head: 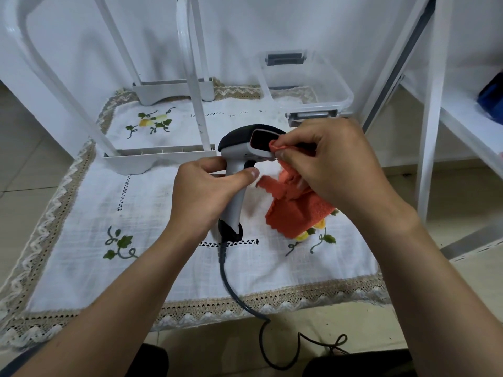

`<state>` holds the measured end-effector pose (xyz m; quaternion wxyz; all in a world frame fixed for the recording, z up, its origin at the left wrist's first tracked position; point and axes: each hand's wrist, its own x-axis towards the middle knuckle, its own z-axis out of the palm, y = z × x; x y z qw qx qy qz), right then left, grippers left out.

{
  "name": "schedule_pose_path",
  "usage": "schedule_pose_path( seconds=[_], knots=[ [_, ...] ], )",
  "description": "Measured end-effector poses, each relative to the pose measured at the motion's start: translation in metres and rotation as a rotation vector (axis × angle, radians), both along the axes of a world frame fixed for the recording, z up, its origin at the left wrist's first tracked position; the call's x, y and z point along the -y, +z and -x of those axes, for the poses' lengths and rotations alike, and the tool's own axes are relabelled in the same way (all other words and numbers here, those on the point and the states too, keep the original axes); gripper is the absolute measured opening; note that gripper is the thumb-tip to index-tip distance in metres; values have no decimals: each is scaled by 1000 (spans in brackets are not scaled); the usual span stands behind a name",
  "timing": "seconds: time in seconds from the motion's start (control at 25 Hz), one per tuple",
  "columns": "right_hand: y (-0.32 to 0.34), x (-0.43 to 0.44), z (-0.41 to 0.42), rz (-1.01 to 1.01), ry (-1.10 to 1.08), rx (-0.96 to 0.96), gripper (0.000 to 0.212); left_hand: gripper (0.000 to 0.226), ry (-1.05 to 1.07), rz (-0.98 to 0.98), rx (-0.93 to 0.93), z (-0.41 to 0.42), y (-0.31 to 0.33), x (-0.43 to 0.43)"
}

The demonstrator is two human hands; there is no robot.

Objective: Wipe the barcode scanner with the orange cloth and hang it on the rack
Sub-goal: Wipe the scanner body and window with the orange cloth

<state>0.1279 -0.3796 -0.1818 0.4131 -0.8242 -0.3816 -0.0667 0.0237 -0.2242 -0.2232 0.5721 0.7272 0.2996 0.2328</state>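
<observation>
A grey and black barcode scanner [239, 148] stands upright over the embroidered cloth, its dark window facing right. My left hand [206, 186] grips its handle, thumb across the front. My right hand [324, 159] pinches the orange cloth [294, 213] and presses a fold of it against the scanner's window; the rest of the cloth hangs down under my palm. The scanner's dark cable [231, 284] runs off the table's front edge to the floor. The white rack [163, 85] stands behind the scanner at the back left.
A clear plastic box [307, 83] with grey latches sits at the back right. A white shelf frame [432, 131] rises to the right. The white tablecloth [114, 213] with lace edging covers the small table.
</observation>
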Motion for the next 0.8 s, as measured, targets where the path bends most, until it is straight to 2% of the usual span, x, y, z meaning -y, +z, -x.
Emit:
schedule_pose_path(
  seconds=[0.36, 0.52, 0.8],
  knots=[
    [1, 2, 1, -63, -51, -115, 11, 20, 9, -12, 1, -1, -1, 0],
    [3, 3, 1, -9, -13, -215, 11, 21, 24, -4, -18, -1, -3, -2],
    [1, 1, 2, -80, -54, -223, 11, 17, 21, 2, -1, -1, -1, -1]
  ],
)
